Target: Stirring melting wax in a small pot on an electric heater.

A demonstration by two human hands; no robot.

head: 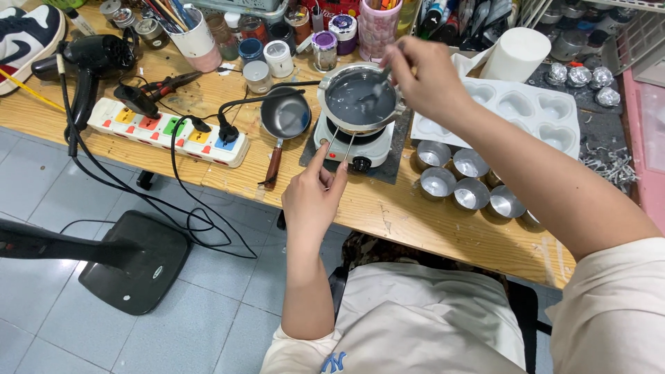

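Note:
A metal melting pot [360, 98] full of grey liquid sits on a small white electric hotplate [355, 144] on the wooden table [388, 208]. My right hand [424, 75] holds a thin stirring tool [379, 82] whose tip dips into the grey liquid. My left hand [315, 196] pinches the pot's wire handle [339, 145] at the table's near edge. A small dark ladle pan [285, 116] with a wooden handle lies left of the hotplate.
Several round foil cups [465, 183] stand right of the hotplate, behind them a white heart-shaped mould tray [526, 111] and a white pillar candle [517, 54]. A power strip [170, 131], hair dryer [90, 59], jars and brush cups crowd the left and back. A black stand base [135, 260] rests on the floor.

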